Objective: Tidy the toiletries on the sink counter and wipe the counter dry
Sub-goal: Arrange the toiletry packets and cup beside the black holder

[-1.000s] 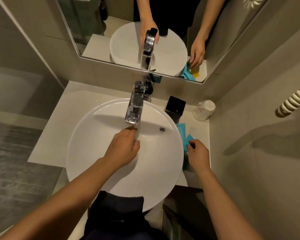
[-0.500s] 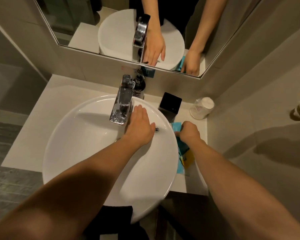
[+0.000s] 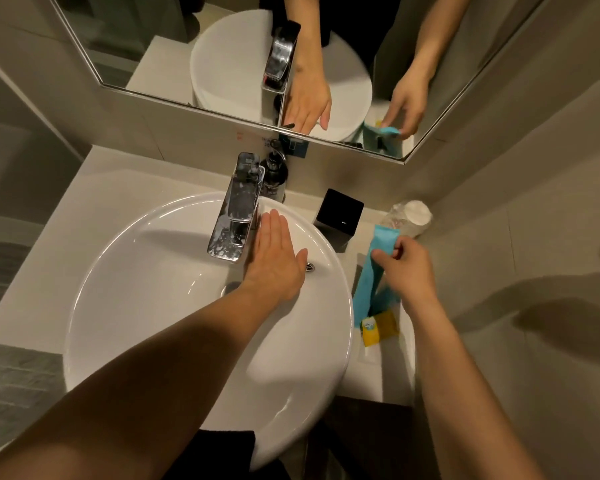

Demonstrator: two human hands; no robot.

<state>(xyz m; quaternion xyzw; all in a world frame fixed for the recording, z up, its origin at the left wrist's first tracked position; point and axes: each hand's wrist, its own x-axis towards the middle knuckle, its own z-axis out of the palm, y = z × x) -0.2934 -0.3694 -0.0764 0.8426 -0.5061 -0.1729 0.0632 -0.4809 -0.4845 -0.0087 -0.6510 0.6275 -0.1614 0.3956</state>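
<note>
A: Your right hand is pinching the top part of the blue tube between thumb and fingers. Where does the tube sit?

B: It lies on the counter, on the narrow strip just beside the sink, on your right side. Its long way runs from near you up toward the back wall. The far end points at the black cup and the wrapped cup.

A: So which way do you move it?

B: I think you lift it straight along that line, away from you, toward the black cup. The cup is just past the tube's far end, so it is a short trip. Your right hand is much nearer than the other one.

A: What is your left hand doing?

B: It is open and flat, holding nothing. It rests on the sink's inside, just beside the tap.

A: Anything else on that strip?

B: A small yellow pack lies at the tube's near end, touching it or almost. You may bump it when you lift. A dark pump bottle stands behind the tap.

A: And the wiping?

B: You see no cloth here, so that part looks not yet done.
</note>
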